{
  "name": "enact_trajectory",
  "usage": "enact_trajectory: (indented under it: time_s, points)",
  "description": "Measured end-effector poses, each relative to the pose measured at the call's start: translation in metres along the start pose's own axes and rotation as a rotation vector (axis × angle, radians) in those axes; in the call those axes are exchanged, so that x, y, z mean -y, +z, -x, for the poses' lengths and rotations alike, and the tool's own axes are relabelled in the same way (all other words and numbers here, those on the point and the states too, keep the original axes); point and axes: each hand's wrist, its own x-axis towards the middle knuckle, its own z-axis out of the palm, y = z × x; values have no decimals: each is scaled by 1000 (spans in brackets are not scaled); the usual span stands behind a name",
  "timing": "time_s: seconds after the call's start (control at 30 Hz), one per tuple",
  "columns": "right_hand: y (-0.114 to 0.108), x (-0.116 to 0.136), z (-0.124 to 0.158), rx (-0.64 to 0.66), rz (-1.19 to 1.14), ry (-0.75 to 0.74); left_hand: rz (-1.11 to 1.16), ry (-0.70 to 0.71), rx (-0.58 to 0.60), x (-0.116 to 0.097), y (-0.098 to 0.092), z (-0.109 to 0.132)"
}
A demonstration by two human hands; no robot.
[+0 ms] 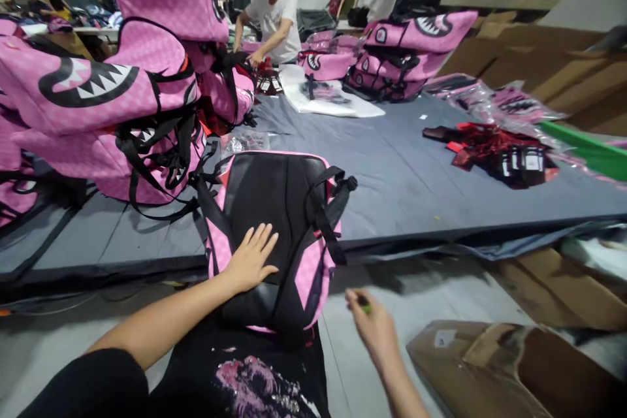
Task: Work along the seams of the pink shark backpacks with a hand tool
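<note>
A pink backpack [298, 209] lies back-up at the near edge of the grey table [416, 189], its black padded back panel and straps facing me. My left hand [251, 258] rests flat on that black panel, fingers spread. To the right and below the table edge, my right hand [375, 326] pinches a small green object [365, 304] between thumb and fingers; it is blurred and I cannot tell what it is.
Stacks of pink shark-mouth backpacks [112, 98] fill the left; more [401, 52] stand at the back. A pile of red and black tags [494, 150] lies right. Cardboard boxes [514, 366] sit on the floor lower right. A person in a white shirt [274, 16] works across the table.
</note>
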Motion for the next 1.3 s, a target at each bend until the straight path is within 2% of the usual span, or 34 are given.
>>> enact_trajectory:
  time_s: [0.07, 0.1, 0.13, 0.2, 0.23, 0.3, 0.37, 0.43, 0.5, 0.6, 0.67, 0.77, 0.83, 0.93, 1.0, 1.07, 1.13, 1.2, 1.3]
  points:
    - [-16, 24, -4, 43, -179, -10, -11, -11, 4, 2, 15, 10]
    - [-16, 42, -6, 139, -301, -37, -11, -14, -14, 0, 17, 13]
    - [-10, 61, -7, 285, -397, -78, -4, -11, -29, -1, 17, 14]
    - [19, 98, -8, 563, -484, -143, 30, 2, -43, -2, 16, 14]
    - [38, 113, -10, 569, -500, -202, 51, 4, -48, -1, 16, 14]
    - [74, 125, -19, 396, -461, -436, 81, -7, -61, 4, 17, 15]
    - [95, 111, -30, 234, -258, -714, 75, -20, -84, 8, 20, 16]
    - [93, 77, -39, 120, 34, -861, 44, -27, -99, 9, 19, 17]
    - [77, 38, -42, -15, 266, -807, 21, -38, -99, 5, 12, 14]
    - [52, 1, -40, -171, 360, -587, 35, -69, -106, -1, -12, -9]
    - [49, -2, -38, -213, 326, -508, 50, -15, -147, -2, -30, -41]
    - [60, 12, -39, -255, 304, -463, 24, 276, -196, 0, -48, -110]
    - [68, 19, -40, -278, 301, -446, -24, 452, -158, 0, -51, -155]
    - [70, 21, -41, -288, 275, -451, -107, 557, -58, -5, -53, -199]
    - [69, 19, -41, -304, 275, -460, -130, 593, 33, -10, -54, -209]
    - [70, 18, -41, -331, 292, -470, -108, 649, 105, -14, -53, -209]
    - [74, 16, -43, -352, 319, -478, -58, 706, 113, -16, -49, -205]
    - [78, 13, -45, -350, 352, -483, -27, 727, 81, -10, -45, -205]
    - [84, 7, -47, -319, 375, -485, -79, 718, 100, 13, -50, -214]
